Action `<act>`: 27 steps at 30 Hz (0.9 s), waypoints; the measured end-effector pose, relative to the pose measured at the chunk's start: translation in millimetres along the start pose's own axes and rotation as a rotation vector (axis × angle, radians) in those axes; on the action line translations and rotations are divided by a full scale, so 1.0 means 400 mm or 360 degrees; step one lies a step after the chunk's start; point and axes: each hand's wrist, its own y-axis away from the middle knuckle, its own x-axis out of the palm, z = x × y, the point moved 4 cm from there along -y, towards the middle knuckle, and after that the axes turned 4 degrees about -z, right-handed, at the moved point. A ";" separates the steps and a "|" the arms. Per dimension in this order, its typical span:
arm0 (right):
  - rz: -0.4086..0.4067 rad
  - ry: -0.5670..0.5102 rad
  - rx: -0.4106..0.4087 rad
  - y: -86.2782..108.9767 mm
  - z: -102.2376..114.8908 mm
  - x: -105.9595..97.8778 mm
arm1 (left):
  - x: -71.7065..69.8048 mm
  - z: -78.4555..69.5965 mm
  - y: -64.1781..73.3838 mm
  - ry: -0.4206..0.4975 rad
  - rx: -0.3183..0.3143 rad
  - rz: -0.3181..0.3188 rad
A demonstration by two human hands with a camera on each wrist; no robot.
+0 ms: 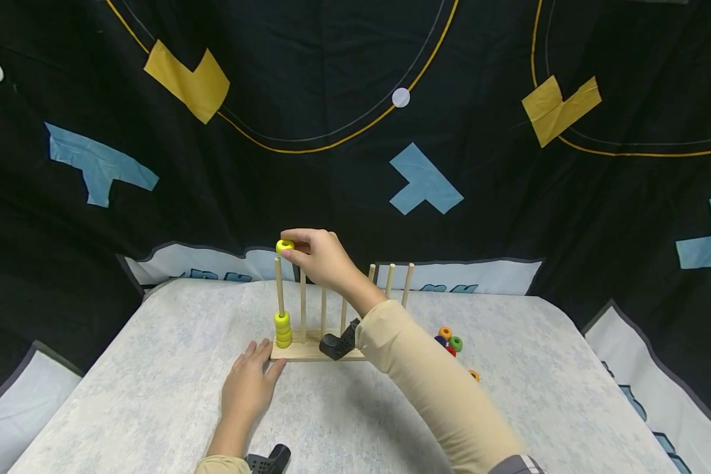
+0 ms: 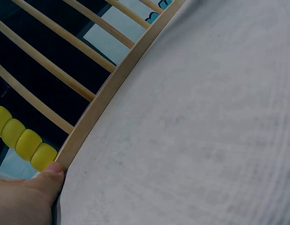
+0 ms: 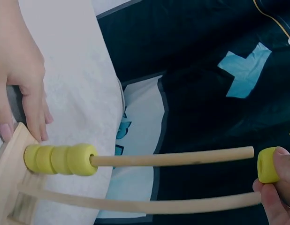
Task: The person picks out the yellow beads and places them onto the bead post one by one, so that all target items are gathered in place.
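A wooden peg stand (image 1: 314, 353) with a row of upright pegs is on the table. Several yellow beads (image 1: 282, 331) are stacked at the bottom of its leftmost peg (image 3: 182, 157). My right hand (image 1: 322, 260) pinches another yellow bead (image 3: 267, 165) between thumb and fingers. That bead is just above the tip of the leftmost peg, apart from it, its hole showing. My left hand (image 1: 249, 382) holds the left end of the base, thumb (image 2: 53, 168) at the front edge and fingers at the far side.
Right of the stand lies a small group of loose beads, among them a green bead (image 1: 455, 343), an orange bead (image 1: 445, 332) and a red one. Another orange bead (image 1: 474, 375) lies nearer, partly behind the right sleeve (image 1: 438, 388). A dark cloth (image 1: 308, 191) hangs behind the table.
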 end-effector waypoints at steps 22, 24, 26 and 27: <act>0.0135 0.0024 -0.0024 0.000 0.003 0.030 | -0.007 -0.008 0.003 -0.0003 -0.0005 -0.0015; 0.0141 0.0032 -0.0021 0.001 0.004 0.031 | -0.008 -0.008 0.002 0.0003 -0.0005 -0.0014; 0.0141 0.0034 -0.0021 0.001 0.003 0.032 | -0.007 -0.008 0.002 0.0006 -0.0006 -0.0013; 0.0141 0.0036 -0.0021 0.002 0.003 0.031 | -0.007 -0.008 0.001 0.0007 -0.0006 -0.0014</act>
